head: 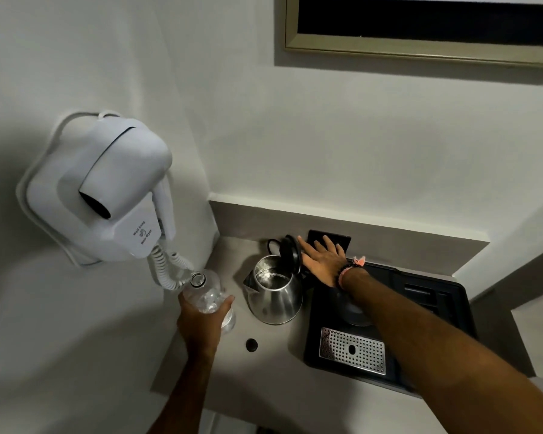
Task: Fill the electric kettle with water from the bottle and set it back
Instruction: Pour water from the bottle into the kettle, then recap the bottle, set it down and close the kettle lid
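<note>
The left hand (201,321) has its fingers wrapped round a clear bottle (209,292); one fingertip shows on the bottle's right side. The bottle stands upright with no cap, its open neck at about 12 o'clock from the hand, and its foot rests on or just above the counter (273,364); which of the two cannot be told. The cap (251,345), small and dark, lies on the counter at 4 o'clock from this hand, apart from it.

The right hand (322,261) is spread flat, fingers wide and holding nothing, its fingertips reaching to 10 o'clock and lying against the raised black lid (290,253) or just beside it. A beaded band (347,270) circles the wrist.

The kettle (275,296), of bright steel, stands on the counter between the two hands, at 3 o'clock from the bottle and near it but not touching. Its lid stands open at the back, and water glints inside. Its spout points to 9 o'clock.

At 3 o'clock from the kettle sits a black tray (433,296), touching or just beside it, under the right forearm. A round base (356,311) shows on the tray, partly hidden by the arm, and a perforated metal grille (351,350) lies at 6 o'clock from it.

A white hair dryer (107,195) hangs on the wall at 11 o'clock from the bottle, its coiled cord (166,270) dropping behind the bottle's neck.
</note>
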Available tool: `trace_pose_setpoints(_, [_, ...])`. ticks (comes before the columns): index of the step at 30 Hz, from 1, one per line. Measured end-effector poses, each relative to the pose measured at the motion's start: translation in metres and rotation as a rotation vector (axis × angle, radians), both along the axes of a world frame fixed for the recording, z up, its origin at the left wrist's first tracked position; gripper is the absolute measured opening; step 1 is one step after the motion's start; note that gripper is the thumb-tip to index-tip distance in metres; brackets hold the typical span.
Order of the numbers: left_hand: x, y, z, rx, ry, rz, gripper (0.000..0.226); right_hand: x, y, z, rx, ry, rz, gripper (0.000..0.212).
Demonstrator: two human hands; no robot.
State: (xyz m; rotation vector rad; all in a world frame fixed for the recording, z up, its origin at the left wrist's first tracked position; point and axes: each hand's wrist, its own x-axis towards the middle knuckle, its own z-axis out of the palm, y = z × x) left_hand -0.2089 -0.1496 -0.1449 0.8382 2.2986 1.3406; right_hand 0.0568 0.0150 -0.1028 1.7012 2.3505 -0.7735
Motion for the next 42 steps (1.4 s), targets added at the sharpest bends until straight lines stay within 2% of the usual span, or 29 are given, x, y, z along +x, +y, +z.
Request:
trace_pose_setpoints(3, [-0.001,-0.007,-0.007,-0.031,-0.006,-0.028,0.106,0.0,-0.001,-0.001,-0.001,-0.007,0.002,0.067])
trace_pose_setpoints(6, [0.002,-0.019,-0.023,-0.053,0.041,-0.064,0.095,0.0,-0.001,-0.002,0.008,-0.011,0.007,0.065])
trace_pose_setpoints(8, [0.007,-0.032,-0.041,-0.043,0.075,-0.065,0.078,-0.001,0.0,-0.003,0.008,-0.013,0.014,0.066])
trace_pose_setpoints(11, [0.028,-0.052,-0.06,-0.041,0.008,-0.023,0.047,-0.001,0.001,-0.004,0.006,-0.015,0.015,0.068])
trace_pose_setpoints(14, [0.045,-0.057,-0.074,-0.135,0.133,-0.224,0.022,0.0,0.0,-0.003,0.003,-0.018,0.015,0.067])
trace_pose_setpoints(15, [0.048,-0.055,-0.076,-0.187,0.177,-0.323,0.02,0.0,-0.001,-0.003,0.001,-0.02,0.014,0.067])
trace_pose_setpoints(18, [0.053,-0.045,-0.078,-0.327,0.236,-0.571,0.035,0.0,-0.002,-0.001,0.003,-0.032,0.013,0.067])
trace_pose_setpoints(24, [0.054,-0.048,-0.073,-0.397,0.363,-0.675,0.03,-0.001,-0.004,-0.002,-0.001,-0.03,0.006,0.066])
trace_pose_setpoints(28, [0.062,-0.044,-0.045,-0.26,0.399,-0.58,0.025,0.0,-0.004,-0.003,-0.005,-0.024,0.013,0.066])
trace_pose_setpoints(31, [0.067,-0.037,-0.005,-0.013,0.455,-0.5,0.023,0.0,-0.004,-0.003,-0.004,-0.027,0.02,0.066])
trace_pose_setpoints(36, [0.048,-0.025,0.065,0.357,0.534,-0.249,0.022,-0.001,-0.004,0.0,-0.005,-0.039,0.032,0.066])
trace_pose_setpoints(39, [0.025,-0.017,0.086,0.402,0.616,-0.119,0.023,-0.001,-0.003,0.001,-0.005,-0.042,0.034,0.066])
trace_pose_setpoints(42, [0.008,-0.01,0.089,0.361,0.635,-0.071,0.022,0.0,-0.004,0.002,0.001,-0.049,0.048,0.069])
